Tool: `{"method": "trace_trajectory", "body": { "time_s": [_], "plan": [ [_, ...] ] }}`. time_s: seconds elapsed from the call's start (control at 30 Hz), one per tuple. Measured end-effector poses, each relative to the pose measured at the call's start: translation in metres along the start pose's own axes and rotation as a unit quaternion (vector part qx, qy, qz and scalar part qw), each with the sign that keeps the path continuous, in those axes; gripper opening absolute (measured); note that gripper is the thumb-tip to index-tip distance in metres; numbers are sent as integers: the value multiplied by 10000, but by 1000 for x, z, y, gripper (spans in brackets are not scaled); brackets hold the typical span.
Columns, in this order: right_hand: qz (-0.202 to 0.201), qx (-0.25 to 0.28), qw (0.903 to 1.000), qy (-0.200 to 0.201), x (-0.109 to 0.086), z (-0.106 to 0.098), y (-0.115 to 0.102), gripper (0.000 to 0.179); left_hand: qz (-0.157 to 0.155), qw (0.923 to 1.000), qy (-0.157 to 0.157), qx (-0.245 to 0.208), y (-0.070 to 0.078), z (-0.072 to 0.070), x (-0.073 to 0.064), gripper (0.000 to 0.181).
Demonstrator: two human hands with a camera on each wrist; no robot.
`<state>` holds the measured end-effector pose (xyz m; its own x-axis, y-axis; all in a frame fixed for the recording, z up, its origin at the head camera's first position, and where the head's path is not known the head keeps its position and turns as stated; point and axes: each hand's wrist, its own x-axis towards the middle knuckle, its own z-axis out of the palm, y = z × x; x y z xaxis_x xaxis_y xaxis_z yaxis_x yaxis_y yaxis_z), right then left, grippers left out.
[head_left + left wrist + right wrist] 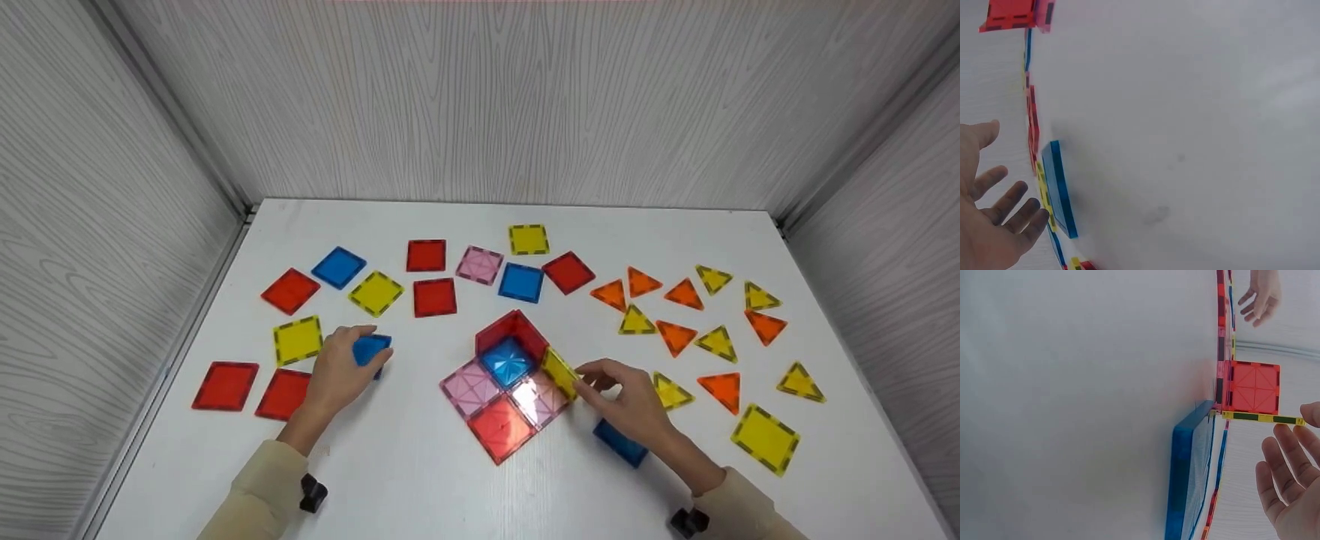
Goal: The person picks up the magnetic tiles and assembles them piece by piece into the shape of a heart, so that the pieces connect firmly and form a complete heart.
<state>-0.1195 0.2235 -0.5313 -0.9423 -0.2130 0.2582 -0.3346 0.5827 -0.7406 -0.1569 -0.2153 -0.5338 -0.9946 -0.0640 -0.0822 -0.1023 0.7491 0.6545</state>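
Note:
My right hand (627, 396) pinches the top edge of a yellow square magnetic tile (559, 373) between thumb and fingers. That tile stands upright along the right side of a flat base made of blue (507, 361), pink (468, 388) and red (501, 429) tiles. Two red tiles (1255, 388) stand upright at the base's far corner. My left hand (339, 373) hovers with spread fingers over a thick blue square piece (1060, 188) on the table; the left wrist view shows a gap between them. Another thick blue piece (1188, 475) lies beneath my right hand.
Loose square tiles, such as a red one (225, 386) and a yellow one (298, 340), lie at the left and back. Several orange (676, 337) and yellow triangles (801, 382) spread over the right side, with a yellow square (766, 439) nearer. Grey panels (495, 105) enclose the table.

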Motion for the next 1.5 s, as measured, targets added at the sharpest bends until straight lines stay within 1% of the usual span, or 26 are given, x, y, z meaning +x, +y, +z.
{"method": "trace_trajectory", "body": {
  "time_s": [0.1, 0.23, 0.37, 0.53, 0.63, 0.8, 1.0, 1.2, 1.33, 1.5],
  "plan": [
    [-53, -54, 10000, 36, 0, 0, 1, 19, -44, 9996, 68, 257, -10, -2, 1, 59],
    [-77, -93, 9999, 45, 0, 0, 1, 19, -80, 9987, 119, 487, -15, -1, 2, 62],
    [22, -94, 10000, -14, 0, 0, 0, 19, -111, 9974, 153, 697, -14, 3, 1, 63],
    [69, -66, 9999, -78, 0, -1, -1, 18, 12, 9943, 265, 1032, -13, 9, 1, 66],
    [27, -53, 9999, -110, 0, 0, -1, 18, 57, 9928, 332, 1146, -14, 12, 1, 67],
    [-26, -31, 9999, -129, 1, 0, -1, 18, 108, 9921, 380, 1193, -15, 14, 1, 66],
    [23, 16, 9999, -116, 1, -1, -1, 18, 36, 9938, 333, 1061, -15, 14, 3, 62],
    [-96, -54, 9999, -88, 1, 0, 0, 18, -67, 9960, 242, 853, -14, 13, 3, 59],
    [-84, -55, 9999, -95, 1, 0, 0, 18, -230, 9981, 165, 539, -8, 13, 3, 58],
    [-46, -40, 9999, -89, 1, 0, 0, 18, -409, 9991, -71, -96, 8, 18, 2, 56]
  ]
}}
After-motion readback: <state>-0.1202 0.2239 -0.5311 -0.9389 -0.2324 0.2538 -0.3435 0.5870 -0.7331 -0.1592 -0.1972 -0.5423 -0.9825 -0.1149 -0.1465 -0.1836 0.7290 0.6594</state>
